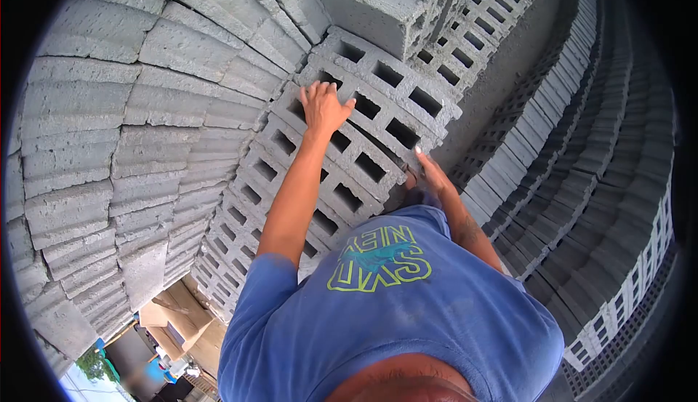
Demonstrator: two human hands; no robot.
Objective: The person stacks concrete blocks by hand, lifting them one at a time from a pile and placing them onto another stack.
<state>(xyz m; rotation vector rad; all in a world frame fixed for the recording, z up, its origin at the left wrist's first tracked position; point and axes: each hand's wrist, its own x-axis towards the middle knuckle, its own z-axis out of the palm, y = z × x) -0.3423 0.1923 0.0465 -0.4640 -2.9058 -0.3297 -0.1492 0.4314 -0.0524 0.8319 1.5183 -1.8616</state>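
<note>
A grey hollow concrete block (384, 119) lies in a row of similar blocks, its rectangular holes facing up. My left hand (325, 109) grips its left part, fingers spread over the top near a hole and thumb toward the middle hole. At the block's right end, my right hand (433, 174) is pressed against the side, with one fingertip at the top edge. Its other fingers are partly hidden. A narrow dark gap separates this block from the neighbouring block (347, 156) on the side nearer my body.
Stacked blocks (163, 104) form a high wall on the left. Another block (371, 9) sits raised beyond the row. Long block stacks (574, 177) stand on the right, across a narrow strip of ground (502, 75). Cardboard (190, 315) shows at the lower left.
</note>
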